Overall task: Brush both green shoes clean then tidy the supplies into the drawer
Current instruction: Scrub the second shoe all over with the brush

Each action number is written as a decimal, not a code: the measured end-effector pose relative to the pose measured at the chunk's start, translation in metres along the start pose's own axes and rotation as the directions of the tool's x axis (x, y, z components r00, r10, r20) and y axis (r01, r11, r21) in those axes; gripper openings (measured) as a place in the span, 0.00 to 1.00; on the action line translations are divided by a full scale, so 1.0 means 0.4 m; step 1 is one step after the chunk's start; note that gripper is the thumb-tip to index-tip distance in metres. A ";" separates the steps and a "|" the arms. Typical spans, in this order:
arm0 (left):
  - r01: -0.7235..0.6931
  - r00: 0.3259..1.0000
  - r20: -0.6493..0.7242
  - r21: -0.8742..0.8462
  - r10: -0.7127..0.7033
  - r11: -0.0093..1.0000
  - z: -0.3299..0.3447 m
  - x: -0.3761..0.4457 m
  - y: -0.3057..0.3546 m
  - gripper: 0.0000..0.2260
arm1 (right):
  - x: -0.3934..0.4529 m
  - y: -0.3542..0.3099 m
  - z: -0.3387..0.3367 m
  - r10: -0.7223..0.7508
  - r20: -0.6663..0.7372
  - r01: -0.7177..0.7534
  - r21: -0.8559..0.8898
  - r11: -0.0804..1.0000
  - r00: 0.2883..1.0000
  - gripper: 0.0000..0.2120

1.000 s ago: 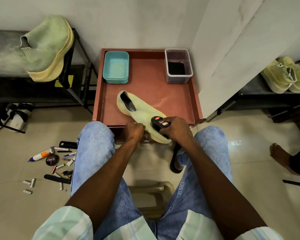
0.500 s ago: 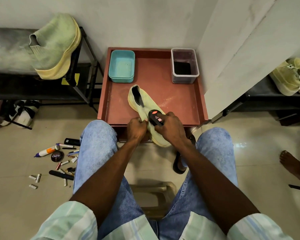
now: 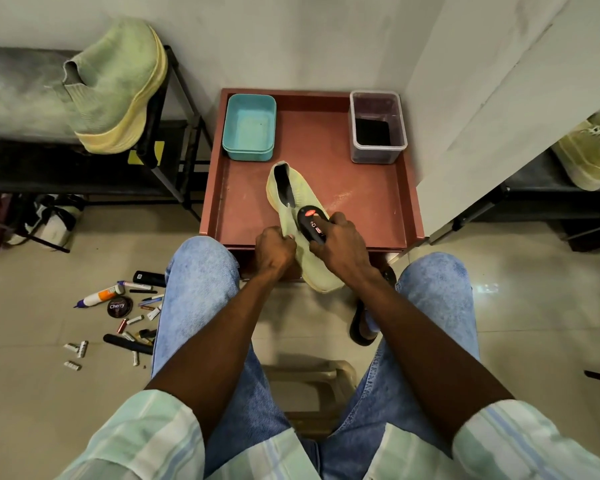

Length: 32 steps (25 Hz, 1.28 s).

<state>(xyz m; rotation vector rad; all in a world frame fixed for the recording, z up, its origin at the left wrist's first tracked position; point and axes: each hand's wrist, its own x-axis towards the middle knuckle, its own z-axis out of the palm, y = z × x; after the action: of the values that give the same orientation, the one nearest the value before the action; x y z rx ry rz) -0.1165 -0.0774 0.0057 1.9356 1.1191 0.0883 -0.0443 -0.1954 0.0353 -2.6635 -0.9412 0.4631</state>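
Left hand [image 3: 274,247] gripping green shoe [image 3: 293,216] in brown drawer [image 3: 361,216], right hand [image 3: 340,245] clutching black brush [image 3: 311,225] against it, second green shoe [image 3: 118,88] at ten o'clock

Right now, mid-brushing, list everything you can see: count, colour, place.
green shoe being brushed: 1, pale green, lying across the drawer's near edge
brush: 1, black with red label, pressed on that shoe
drawer: 1, reddish brown, pulled open ahead
teal tub: 1, teal, drawer's far left corner
clear tub: 1, clear with dark contents, drawer's far right corner
second green shoe: 1, green with yellow sole, on the left rack
black rack: 1, black, left of drawer
pale shoes: a pair, it seems, pale yellow-green, right shelf
polish tin: 1, black, floor left
glue bottle: 1, white and orange, floor left
small supplies: many, mixed colours, scattered on floor left
left hand: grips the shoe's side
right hand: grips the brush
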 end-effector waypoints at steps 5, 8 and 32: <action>0.096 0.995 -0.021 -0.081 -0.098 0.992 -0.006 0.009 0.004 0.09 | -0.087 0.082 -0.036 -0.018 0.189 0.018 0.006 1.000 0.982 0.27; -0.020 0.999 0.047 0.039 0.018 0.999 -0.012 0.006 0.005 0.07 | -0.075 0.064 -0.018 -0.010 0.105 0.007 0.024 1.000 0.994 0.27; -0.097 0.962 0.260 0.059 0.078 0.994 -0.042 0.104 0.048 0.13 | 0.031 0.063 -0.001 0.205 -0.097 -0.163 0.326 0.931 0.974 0.29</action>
<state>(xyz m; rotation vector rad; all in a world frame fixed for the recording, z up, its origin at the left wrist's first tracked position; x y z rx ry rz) -0.0866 -0.0403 0.0156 1.9934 0.8743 -0.1539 -0.0209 -0.2063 0.0239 -2.4601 -0.5290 0.4337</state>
